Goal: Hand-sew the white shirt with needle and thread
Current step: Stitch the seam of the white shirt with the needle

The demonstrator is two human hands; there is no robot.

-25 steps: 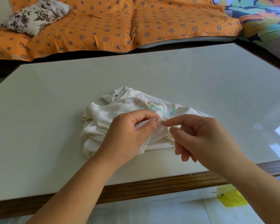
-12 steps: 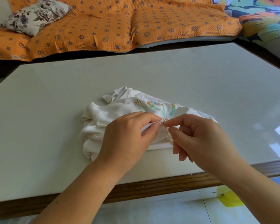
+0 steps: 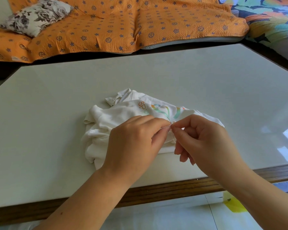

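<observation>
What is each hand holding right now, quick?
Left hand: closed, pinching a fold of the white shirt.
Right hand: closed, pinching the needle at the fabric.

Crumpled white knit shirt (image 3: 116,117), orange lettering and green-orange print facing up at its 1 o'clock part. Bunched in a low heap, frilled edge poking out at 12 o'clock. Lying on pale tabletop (image 3: 56,113), nearer the 6 o'clock edge. Fold of cloth pinched up by left hand (image 3: 135,143). Thin dark metal needle (image 3: 169,121) just over that fold, slanted, free end toward 11 o'clock, 5 o'clock end pinched by right hand (image 3: 204,140). Too fine to make out: thread.
</observation>
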